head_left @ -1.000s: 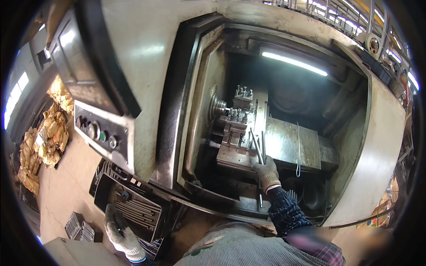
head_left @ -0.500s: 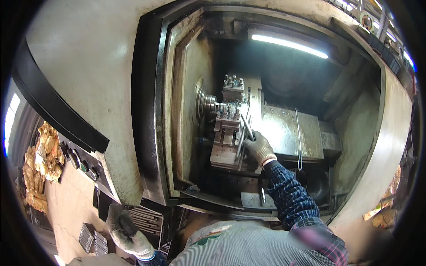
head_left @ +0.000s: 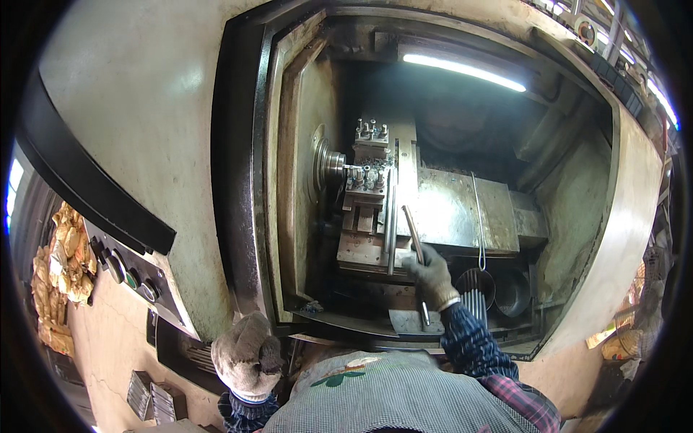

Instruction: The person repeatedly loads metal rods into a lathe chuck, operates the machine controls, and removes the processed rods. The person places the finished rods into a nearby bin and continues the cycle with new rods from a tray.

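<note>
My right hand (head_left: 432, 276), in a soiled white knit glove, is closed round a slim metal rod (head_left: 412, 229) in front of the lathe's tool slide. The rod tilts up and left out of my fist, its top end clear of the slide. Below the hand, a metal bar end (head_left: 424, 313) shows against the sill; whether it belongs to the same rod I cannot tell. A long straight bar (head_left: 392, 220) lies along the slide beside the tool block (head_left: 366, 179). At lower left, my gloved left hand (head_left: 248, 355) is curled, its fingers folded, and what they hold, if anything, is hidden.
The lathe's chuck (head_left: 332, 164) faces the tool block from the left. A wire loop (head_left: 479, 224) hangs over the cover plate (head_left: 455, 209). Several rods stand in a round container (head_left: 474, 292) at right. A knob panel (head_left: 131, 278) and metal racks (head_left: 164, 400) lie left.
My right hand has drawn back toward me with the rod, away from the tool block. My left hand has moved right and up, off the rods in the tray, and its fingers are now folded.
</note>
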The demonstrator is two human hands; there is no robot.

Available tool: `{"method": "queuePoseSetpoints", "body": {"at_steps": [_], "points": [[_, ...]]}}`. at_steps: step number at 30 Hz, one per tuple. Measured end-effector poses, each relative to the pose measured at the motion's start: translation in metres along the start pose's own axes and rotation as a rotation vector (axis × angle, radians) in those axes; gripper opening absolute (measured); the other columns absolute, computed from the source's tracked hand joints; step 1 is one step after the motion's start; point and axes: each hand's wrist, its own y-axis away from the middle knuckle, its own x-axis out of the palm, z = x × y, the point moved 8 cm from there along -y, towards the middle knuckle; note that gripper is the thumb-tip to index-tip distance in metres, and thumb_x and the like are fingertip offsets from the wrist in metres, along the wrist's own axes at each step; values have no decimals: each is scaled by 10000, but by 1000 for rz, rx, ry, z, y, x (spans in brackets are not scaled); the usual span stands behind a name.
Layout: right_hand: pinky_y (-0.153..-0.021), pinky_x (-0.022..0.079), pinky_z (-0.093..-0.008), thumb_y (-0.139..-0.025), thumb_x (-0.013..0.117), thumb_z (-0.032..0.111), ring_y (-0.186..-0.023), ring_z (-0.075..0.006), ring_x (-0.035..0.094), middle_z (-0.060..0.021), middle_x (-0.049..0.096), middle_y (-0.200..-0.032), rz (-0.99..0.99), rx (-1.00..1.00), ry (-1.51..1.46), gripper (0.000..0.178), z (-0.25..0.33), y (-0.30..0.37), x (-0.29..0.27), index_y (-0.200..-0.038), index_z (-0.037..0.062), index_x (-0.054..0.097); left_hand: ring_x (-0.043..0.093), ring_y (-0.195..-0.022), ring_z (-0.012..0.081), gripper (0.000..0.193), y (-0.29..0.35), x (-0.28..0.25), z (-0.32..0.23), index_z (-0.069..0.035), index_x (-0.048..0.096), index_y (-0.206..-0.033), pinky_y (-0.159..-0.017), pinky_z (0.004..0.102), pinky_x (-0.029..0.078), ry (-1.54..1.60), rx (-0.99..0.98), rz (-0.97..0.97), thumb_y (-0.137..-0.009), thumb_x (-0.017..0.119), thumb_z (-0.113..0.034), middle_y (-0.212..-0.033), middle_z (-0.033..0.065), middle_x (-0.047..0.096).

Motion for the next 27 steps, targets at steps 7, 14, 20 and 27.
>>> {"method": "queuePoseSetpoints", "body": {"at_steps": [7,14,20,27], "points": [[-984,565,-356,-812,888,247,-1104,-262,729,-151,742,-1232,-47,-60,348,798,-36,33,22,-1521,171,529,737,-823,360,332,4,19,12,7,726,-1165,-712,457,580,62,45,-80,-887,704,-174,-1015,188,754],[-894,582,-383,-830,844,265,-981,-292,728,-132,753,-1108,-251,-212,439,738,-15,-8,5,-1504,201,550,749,-836,349,387,-9,14,5,-15,733,-1158,-692,459,592,11,79,-74,-872,750,-275,-1013,173,753],[-861,574,-368,-981,732,389,-1001,-221,727,-117,777,-1026,-263,15,429,542,53,-35,-10,-1431,104,634,736,-811,355,240,-1,9,6,30,730,-1105,-741,446,583,14,80,-106,-878,669,-14,-1009,196,759],[-964,551,-466,-998,679,379,-1149,-334,701,-133,747,-1209,-176,-104,1050,351,106,-129,-38,-1287,180,702,722,-762,352,232,-1,7,6,26,732,-1102,-707,446,574,-12,27,-59,-887,659,-20,-983,197,753]]}}
